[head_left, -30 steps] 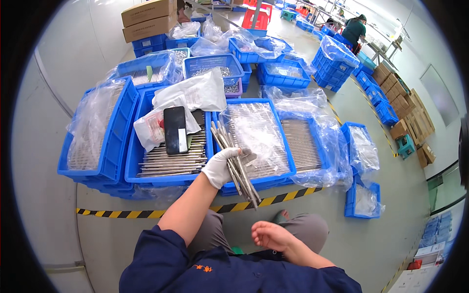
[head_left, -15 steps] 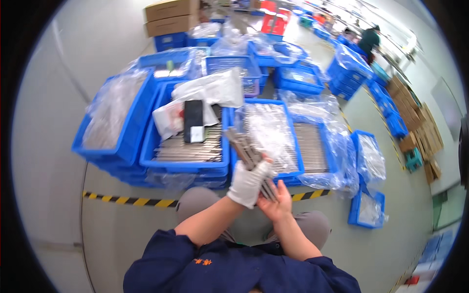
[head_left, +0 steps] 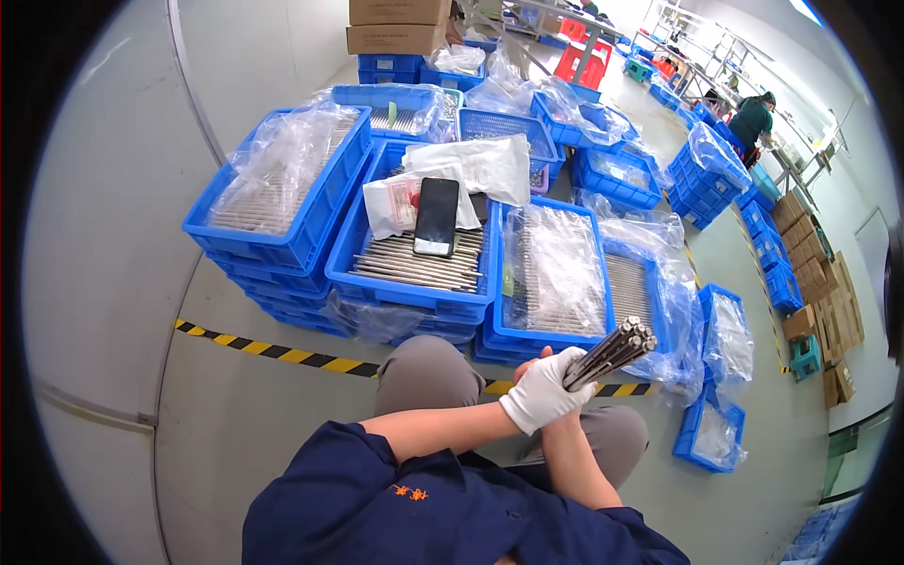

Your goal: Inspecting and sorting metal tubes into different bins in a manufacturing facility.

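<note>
My left hand (head_left: 542,390), in a white glove, grips a bundle of thin grey metal rods (head_left: 612,350) whose ends point up and to the right. My bare right hand (head_left: 533,363) is mostly hidden behind the glove and touches the same bundle; its grip cannot be made out. Both hands are above my knees, just in front of a blue crate (head_left: 496,331) lined with clear plastic and filled with rods. To its left another blue crate (head_left: 377,280) holds rods, a black phone (head_left: 437,217) and white bags (head_left: 480,168).
Many more blue crates (head_left: 273,240) with plastic liners stand stacked around on the grey floor. A yellow-black tape line (head_left: 273,350) runs across the floor. Cardboard boxes (head_left: 395,24) sit at the back. A person in dark green (head_left: 753,119) works far right.
My gloved left hand pulled the rod bundle back from over the crate toward my lap, and my right hand came up to meet it. The view tilted and moved closer.
</note>
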`<state>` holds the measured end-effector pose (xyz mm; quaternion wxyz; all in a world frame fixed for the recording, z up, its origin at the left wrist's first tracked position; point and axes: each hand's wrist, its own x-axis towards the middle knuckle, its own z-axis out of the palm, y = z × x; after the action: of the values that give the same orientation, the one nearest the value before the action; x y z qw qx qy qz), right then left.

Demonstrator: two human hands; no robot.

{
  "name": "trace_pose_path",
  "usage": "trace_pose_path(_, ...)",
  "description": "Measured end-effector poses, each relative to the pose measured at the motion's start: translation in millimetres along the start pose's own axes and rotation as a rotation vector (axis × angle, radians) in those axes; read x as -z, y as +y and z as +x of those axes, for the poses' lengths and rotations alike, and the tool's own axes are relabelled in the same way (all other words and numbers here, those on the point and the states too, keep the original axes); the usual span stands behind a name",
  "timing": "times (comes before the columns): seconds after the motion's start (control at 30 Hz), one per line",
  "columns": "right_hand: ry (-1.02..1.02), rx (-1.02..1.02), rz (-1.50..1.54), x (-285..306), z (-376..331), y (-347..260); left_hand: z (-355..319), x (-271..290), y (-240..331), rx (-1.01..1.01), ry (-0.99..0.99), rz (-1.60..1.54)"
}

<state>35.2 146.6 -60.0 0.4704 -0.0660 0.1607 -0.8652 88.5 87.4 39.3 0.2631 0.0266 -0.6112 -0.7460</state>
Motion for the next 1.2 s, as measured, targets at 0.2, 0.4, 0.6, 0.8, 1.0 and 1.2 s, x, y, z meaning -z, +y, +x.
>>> trace_pose_path(0.2,0.254,0.125,0.292,20,1,7,-9,3,-2,0.103,0.138,0.105)
trace_pose_path(0.4,0.030,-0.099,0.232,-48,8,17,-3,22,-7,0.086,0.269,-0.125)
trace_pose_path(0.6,0.234,-0.249,-0.398,-57,31,6,1,91,26,0.430,0.301,-0.291)
trace_pose_path(0.8,0.192,-0.103,-0.940,-59,116,-31,31,151,58,0.481,0.294,-0.137)
trace_pose_path(1.0,0.286,-0.013,-1.251,-40,222,-33,129,218,110,0.326,0.385,0.311)
trace_pose_path(1.2,0.439,0.073,-1.335,-7,268,9,267,353,130,0.230,0.551,0.661)
